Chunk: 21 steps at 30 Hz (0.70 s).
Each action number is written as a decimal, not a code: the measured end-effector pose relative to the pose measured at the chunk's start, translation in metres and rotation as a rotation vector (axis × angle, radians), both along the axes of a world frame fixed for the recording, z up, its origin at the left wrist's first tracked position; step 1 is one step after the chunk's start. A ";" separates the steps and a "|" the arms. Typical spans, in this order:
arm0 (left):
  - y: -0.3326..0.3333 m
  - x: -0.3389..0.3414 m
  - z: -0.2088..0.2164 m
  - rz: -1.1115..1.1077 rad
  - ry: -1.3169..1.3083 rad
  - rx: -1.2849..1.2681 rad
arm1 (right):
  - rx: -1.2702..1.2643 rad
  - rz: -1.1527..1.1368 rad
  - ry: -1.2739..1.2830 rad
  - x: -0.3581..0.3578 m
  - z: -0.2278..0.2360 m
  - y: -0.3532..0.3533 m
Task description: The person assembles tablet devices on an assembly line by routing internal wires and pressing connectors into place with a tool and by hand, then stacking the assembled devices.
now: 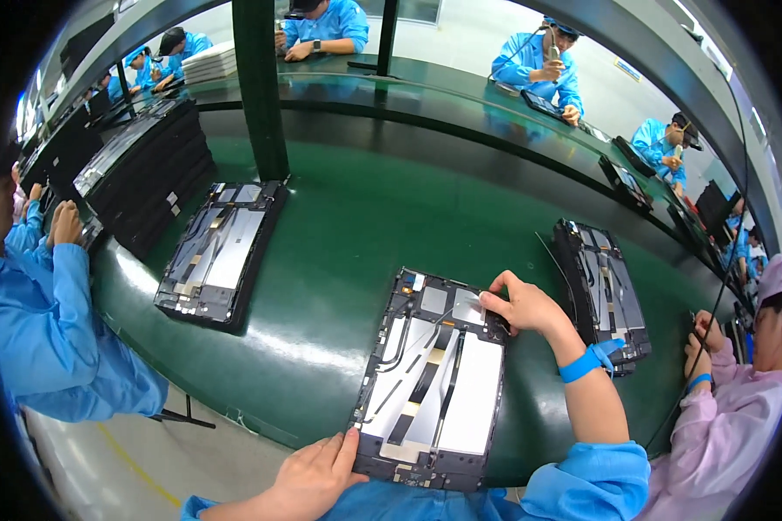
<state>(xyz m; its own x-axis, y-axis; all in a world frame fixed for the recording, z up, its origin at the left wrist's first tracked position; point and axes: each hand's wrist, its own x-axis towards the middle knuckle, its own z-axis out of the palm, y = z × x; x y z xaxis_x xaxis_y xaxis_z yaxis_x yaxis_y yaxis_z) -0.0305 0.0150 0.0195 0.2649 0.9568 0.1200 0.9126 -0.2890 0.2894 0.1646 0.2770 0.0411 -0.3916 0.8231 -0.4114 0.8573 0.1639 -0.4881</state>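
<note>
In front of me a tablet without its back cover [473,391] lies on the green bench, its pale battery cells, dark ribbon cables and black frame exposed. My right hand [530,306] grips the tablet's far right corner, thumb on a silvery plate and fingers bent round the edge. A blue strap [589,360] circles that wrist. At the near left corner, my left hand [314,478] holds the tablet's side edge, with the fingers close together; their undersides are hidden.
Opened tablets stand in a stack on the left [215,247] and another on the right [601,291]. Dark trays [152,165] are piled at the far left. A green post [259,87] rises from the bench. Co-workers sit at both sides and across the bench [547,69].
</note>
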 end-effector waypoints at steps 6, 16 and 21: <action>-0.004 0.009 -0.002 0.019 0.122 0.115 | 0.239 0.038 0.070 0.010 -0.014 -0.003; -0.030 0.021 -0.005 -0.175 0.254 0.231 | 0.323 0.079 0.172 0.046 -0.016 -0.041; -0.032 0.017 -0.004 -0.224 0.272 0.283 | 0.248 0.049 0.028 0.044 0.001 -0.053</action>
